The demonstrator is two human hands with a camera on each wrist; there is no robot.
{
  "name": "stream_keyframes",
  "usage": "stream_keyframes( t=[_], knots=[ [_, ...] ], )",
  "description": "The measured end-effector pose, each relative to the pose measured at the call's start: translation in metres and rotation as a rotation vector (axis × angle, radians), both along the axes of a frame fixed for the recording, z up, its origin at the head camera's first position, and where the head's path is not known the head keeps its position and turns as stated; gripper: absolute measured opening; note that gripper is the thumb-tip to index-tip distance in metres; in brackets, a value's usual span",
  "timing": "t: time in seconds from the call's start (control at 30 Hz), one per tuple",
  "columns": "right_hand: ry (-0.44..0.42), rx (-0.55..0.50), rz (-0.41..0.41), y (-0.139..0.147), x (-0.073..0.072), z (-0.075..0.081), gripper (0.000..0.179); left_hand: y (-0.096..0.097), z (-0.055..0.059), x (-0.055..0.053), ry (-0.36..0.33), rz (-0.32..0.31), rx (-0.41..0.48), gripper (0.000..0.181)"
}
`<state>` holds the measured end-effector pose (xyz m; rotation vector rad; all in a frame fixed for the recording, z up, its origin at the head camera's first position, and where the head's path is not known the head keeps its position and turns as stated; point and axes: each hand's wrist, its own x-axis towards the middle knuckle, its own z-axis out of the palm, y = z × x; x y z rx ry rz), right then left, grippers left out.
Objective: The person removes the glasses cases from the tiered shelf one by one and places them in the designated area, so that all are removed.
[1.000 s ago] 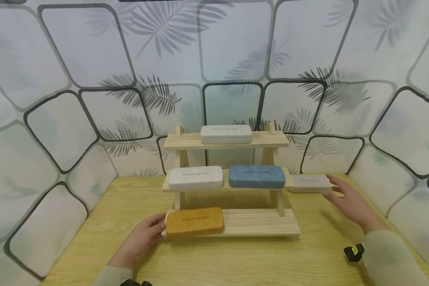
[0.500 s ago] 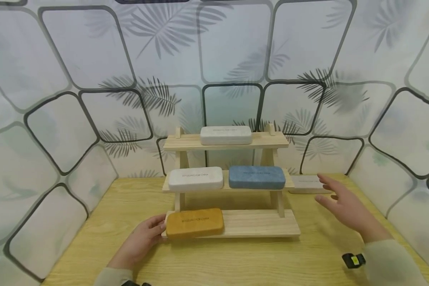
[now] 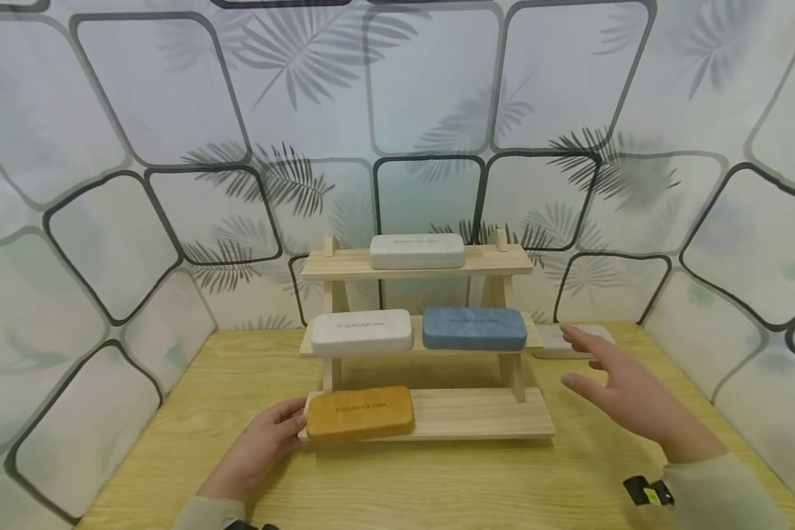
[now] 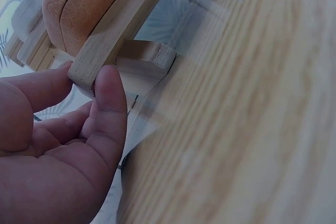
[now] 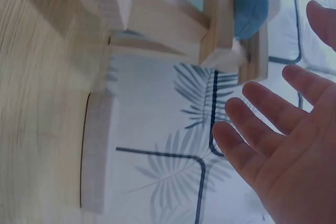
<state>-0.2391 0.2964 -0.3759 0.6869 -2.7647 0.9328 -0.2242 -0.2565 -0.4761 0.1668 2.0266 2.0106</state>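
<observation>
In the head view a three-tier wooden display shelf (image 3: 483, 412) stands on the table. My left hand (image 3: 265, 442) pinches the left end of its bottom board, finger and thumb on either side of the board end (image 4: 100, 51) in the left wrist view. Just beside the fingertips lies an orange glasses case (image 3: 360, 414). A white case (image 3: 361, 331) and a blue case (image 3: 473, 329) share the middle tier. My right hand (image 3: 629, 390) hovers with fingers extended to the right of the shelf, holding nothing, and partly covers a pale case (image 3: 547, 344) on the table behind it.
Another white case (image 3: 417, 251) sits on the top tier between two short wooden pegs. Patterned fabric walls (image 3: 430, 199) with leaf prints enclose the light wood table (image 3: 404, 486) at the back and both sides. A black wrist strap (image 3: 648, 492) shows below the right sleeve.
My right hand has moved left from the pale case's right end toward the shelf, fingers staying extended. The left hand keeps its place on the bottom board, and the cases have not moved.
</observation>
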Motion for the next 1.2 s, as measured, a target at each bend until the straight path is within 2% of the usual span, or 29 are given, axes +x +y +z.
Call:
stream_keyframes(
  t=[0.2, 0.43, 0.9, 1.2],
  knots=[
    [0.05, 0.022, 0.063, -0.02, 0.01, 0.004, 0.07, 0.0, -0.001, -0.001, -0.001, 0.009, -0.002, 0.062],
    [0.046, 0.031, 0.144, -0.04, 0.015, 0.0, 0.071, 0.002, -0.002, -0.002, -0.015, 0.032, -0.013, 0.062],
    [0.014, 0.007, 0.274, -0.083, 0.01, -0.019, 0.079, 0.002, -0.001, -0.002, -0.008, 0.028, -0.012, 0.061],
    [-0.069, -0.079, 0.331, -0.105, 0.003, -0.03, 0.081, 0.0, 0.0, -0.001, -0.004, 0.015, -0.02, 0.061]
  ],
)
